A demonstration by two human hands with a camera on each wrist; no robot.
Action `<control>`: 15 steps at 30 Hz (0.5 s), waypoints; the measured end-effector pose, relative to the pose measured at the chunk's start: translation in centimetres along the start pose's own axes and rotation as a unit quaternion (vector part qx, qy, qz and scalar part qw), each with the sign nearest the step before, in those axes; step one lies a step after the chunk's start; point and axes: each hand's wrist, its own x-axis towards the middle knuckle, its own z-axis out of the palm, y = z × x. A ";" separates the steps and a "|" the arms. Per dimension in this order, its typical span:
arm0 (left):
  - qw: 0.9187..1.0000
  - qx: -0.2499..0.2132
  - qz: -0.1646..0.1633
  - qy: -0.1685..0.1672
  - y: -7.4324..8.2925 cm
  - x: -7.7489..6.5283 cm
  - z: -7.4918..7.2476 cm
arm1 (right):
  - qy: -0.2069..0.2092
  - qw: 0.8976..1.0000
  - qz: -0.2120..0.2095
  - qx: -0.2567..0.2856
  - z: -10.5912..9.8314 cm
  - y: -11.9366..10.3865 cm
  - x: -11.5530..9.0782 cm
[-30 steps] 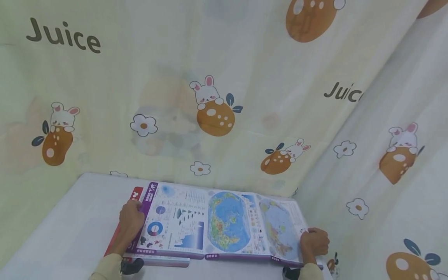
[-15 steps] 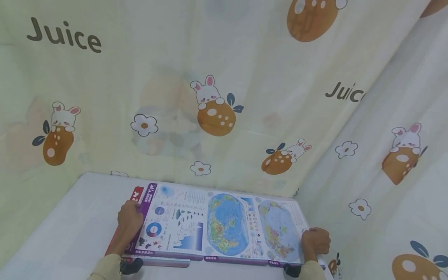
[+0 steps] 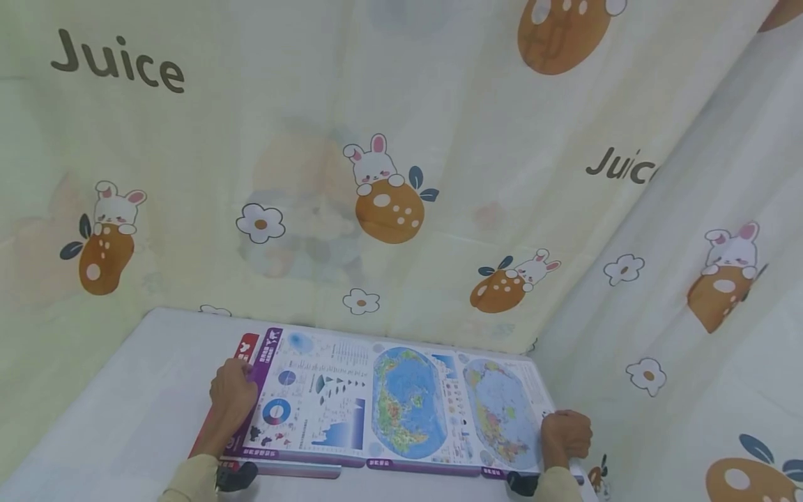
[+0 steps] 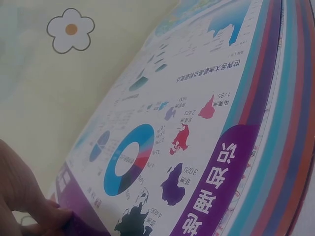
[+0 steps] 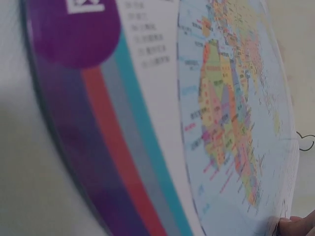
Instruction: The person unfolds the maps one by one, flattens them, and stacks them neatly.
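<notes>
Head view: left fingers and right fingers curl round the map sheet.

It was a curtained-off nook, whether in a home or elsewhere I could not tell. A pale far curtain, printed with rabbits, orange-brown fruit, flowers and the word "Juice", met a matching right curtain at an angle. The white table stood tucked into it, close up against the far cloth.
</notes>
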 end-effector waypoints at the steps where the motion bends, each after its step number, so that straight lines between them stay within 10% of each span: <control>1: 1.000 0.002 -0.001 0.002 0.0 0.0 -0.1 | -0.002 1.000 0.000 -0.002 0.1 0.0 -0.1; 15: 1.000 0.005 0.018 0.023 -0.5 -0.2 -0.9 | 0.017 0.997 -0.074 0.000 -0.6 -0.2 -2.1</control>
